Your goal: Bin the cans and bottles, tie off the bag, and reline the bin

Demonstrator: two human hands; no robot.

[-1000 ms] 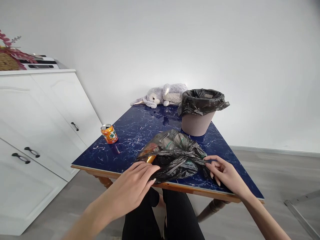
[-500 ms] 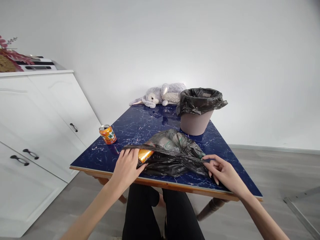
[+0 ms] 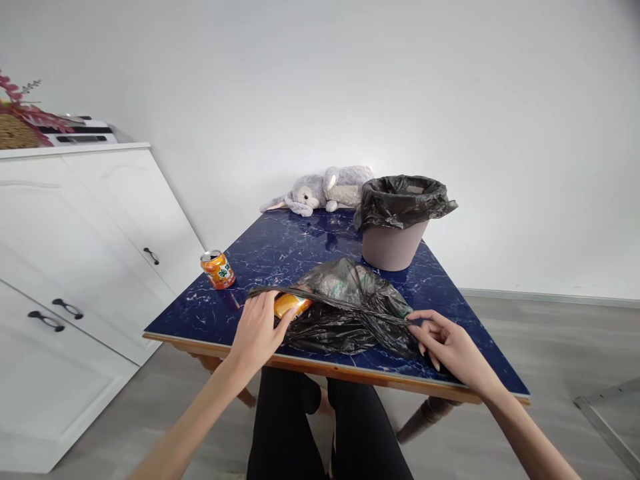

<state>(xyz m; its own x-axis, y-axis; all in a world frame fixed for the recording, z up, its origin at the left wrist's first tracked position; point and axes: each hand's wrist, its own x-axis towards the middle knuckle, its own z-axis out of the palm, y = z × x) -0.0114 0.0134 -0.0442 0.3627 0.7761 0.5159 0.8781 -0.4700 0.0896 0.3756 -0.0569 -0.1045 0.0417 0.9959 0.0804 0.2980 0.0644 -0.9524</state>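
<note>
A filled black plastic bag (image 3: 345, 313) lies on the blue marble table (image 3: 280, 257) near its front edge. My left hand (image 3: 257, 330) grips the bag's left rim, next to an orange packet (image 3: 289, 304) showing at the bag's mouth. My right hand (image 3: 443, 340) pinches the bag's right rim, so the edge is stretched taut between both hands. Pale items show through the thin plastic.
An orange drink can (image 3: 218, 269) stands at the table's left edge. A pink bin lined with a black bag (image 3: 397, 220) sits behind the filled bag, and a grey plush toy (image 3: 320, 190) lies at the far end. White cabinets (image 3: 75, 267) stand on the left.
My left hand moved from the bag's middle to its left rim and took hold, pulling the edge out to the left. My right hand kept its pinch on the right rim.
</note>
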